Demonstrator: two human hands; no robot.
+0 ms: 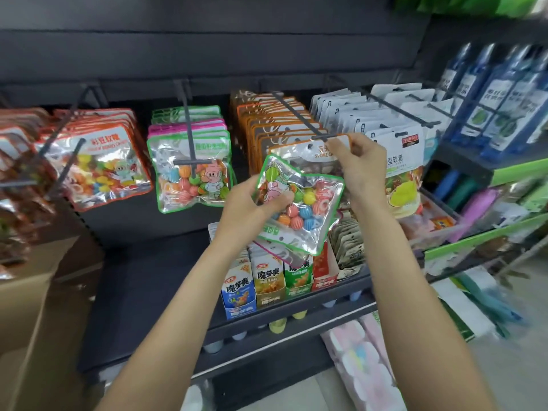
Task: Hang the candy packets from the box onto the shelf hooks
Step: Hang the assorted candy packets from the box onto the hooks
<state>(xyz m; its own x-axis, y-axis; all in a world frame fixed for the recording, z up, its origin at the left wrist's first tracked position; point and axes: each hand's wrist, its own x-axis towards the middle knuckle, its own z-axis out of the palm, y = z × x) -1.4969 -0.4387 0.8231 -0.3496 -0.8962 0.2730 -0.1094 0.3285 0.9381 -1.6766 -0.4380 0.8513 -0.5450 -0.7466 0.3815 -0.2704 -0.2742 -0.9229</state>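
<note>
A green-edged candy packet (299, 203) hangs upside down in front of the shelf, pinched at its upper left by the left hand (255, 203), thumb curled over its face. The right hand (357, 166) pinches the top edge of an orange-edged packet (296, 152) at the tip of a shelf hook (296, 114). A cardboard box (29, 321) stands lower left.

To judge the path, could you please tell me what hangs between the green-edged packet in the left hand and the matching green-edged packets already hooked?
Nothing hangs there: the head view shows only dark shelf backing between the held packet and the hooked ones.
</note>
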